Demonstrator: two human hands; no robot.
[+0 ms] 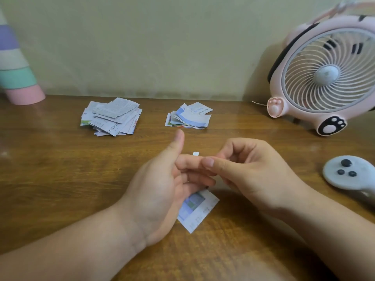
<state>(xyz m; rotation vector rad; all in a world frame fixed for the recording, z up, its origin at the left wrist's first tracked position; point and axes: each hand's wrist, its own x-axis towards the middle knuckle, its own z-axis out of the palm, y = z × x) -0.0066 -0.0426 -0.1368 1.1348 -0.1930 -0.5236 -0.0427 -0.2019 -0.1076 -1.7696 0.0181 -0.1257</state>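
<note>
My left hand (162,185) hovers over the wooden table (60,169), thumb raised and fingers stretched to the right. My right hand (243,171) meets it from the right, its thumb and forefinger pinching a small white paper scrap (196,153) at my left forefinger's tip. Only the scrap's top edge shows. A printed paper piece (197,209) with a blue-green picture shows under my left fingers; whether they touch it I cannot tell. Two heaps of cut paper lie farther back: a newsprint heap (111,117) on the left and a coloured heap (189,116) on the right.
A pink desk fan (326,78) stands at the back right against the wall. A grey controller (349,174) with dark buttons lies at the right edge. A pastel striped cone-shaped object (16,76) stands at the back left.
</note>
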